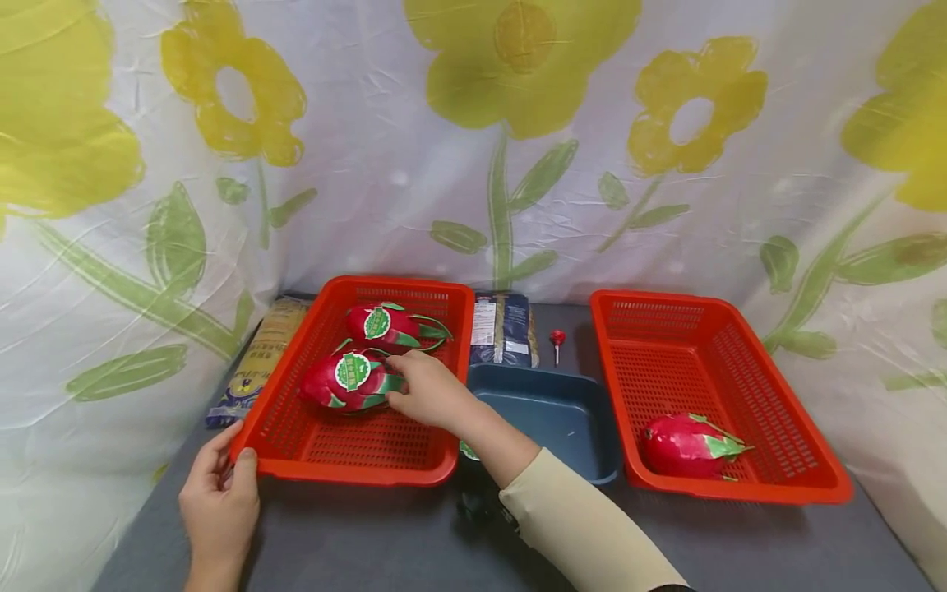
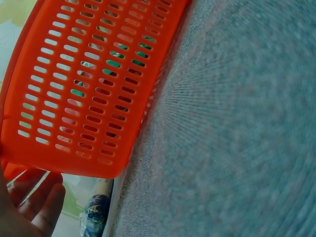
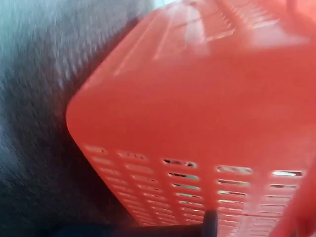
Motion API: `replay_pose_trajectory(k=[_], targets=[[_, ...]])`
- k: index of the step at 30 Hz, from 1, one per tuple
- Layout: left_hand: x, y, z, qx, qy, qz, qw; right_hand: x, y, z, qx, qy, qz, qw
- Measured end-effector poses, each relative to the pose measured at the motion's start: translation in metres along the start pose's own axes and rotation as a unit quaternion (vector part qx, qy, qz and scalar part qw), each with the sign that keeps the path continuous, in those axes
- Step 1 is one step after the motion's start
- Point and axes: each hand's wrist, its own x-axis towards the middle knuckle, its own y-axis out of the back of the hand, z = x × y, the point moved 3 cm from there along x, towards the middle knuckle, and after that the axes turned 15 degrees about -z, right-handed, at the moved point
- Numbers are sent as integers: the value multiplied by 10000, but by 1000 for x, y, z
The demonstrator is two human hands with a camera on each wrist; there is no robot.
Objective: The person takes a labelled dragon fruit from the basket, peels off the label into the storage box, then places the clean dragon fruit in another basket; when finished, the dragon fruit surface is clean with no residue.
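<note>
Probably firm, slick dragon fruit [image 1: 316, 385] at the right hand [image 1: 432, 388]

Thumb and fingers pinch the fruit's green leafy end; how hard, cannot tell. Fruit lies inside the left red basket [image 1: 355, 474], its round red body leftward of the grip. A second dragon fruit [image 1: 358, 321] lies beyond the fingertips. Left hand [image 1: 222, 501] pinches the basket's near corner, left of and nearer the wearer than the grip.

Handling, my judgement: body stiff, moderately heavy, glossy skin likely slippery; leaf tips bendy, may tear. Leafy end looks a poor handle. Better hold: cup the widest part, left of the present grip, thumb opposing fingers, off the sticker [image 1: 353, 372].
</note>
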Motion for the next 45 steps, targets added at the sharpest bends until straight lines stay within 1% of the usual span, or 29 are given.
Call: replay_pose_trajectory(k=[2,5,8,12,15,19,22,26,31,35,36,41,45], targets=[[0,0,0,11,-32,8,10000,7,-1,0,-273,-134,-151,9994],[0,1,-1,-29,-119,18,9999,16,-4,0,-421,-267,-357,9981],[0,1,-2,-103,-148,12,9998,21,-7,0,-445,-375,-515,9970],[-1,1,-2,-95,-74,-22,9999,24,-8,-1,-481,-518,-542,9960],[-1,1,-1,-38,-18,-31,10000,24,-6,0,-402,-569,-400,9968],[-1,1,0,-44,-50,-25,10000,22,-2,0,-246,-542,-48,9982],[0,1,0,-80,-97,-35,9999,21,0,1,-134,-447,201,9987],[1,0,-1,-36,-63,-53,10000,17,2,1,90,-267,380,9989],[-1,0,1,-26,48,-91,9999,5,6,-4,423,-8,410,9983],[-2,0,2,-62,30,-106,9999,-13,19,-14,786,267,447,9955],[-2,0,1,-142,-10,-110,9998,-18,22,-16,881,348,475,9944],[-2,0,-2,-423,-112,-116,9990,-48,41,-24,1312,669,802,9858],[-1,0,-2,-345,-121,-103,9993,-75,55,-29,1586,838,1106,9775]])
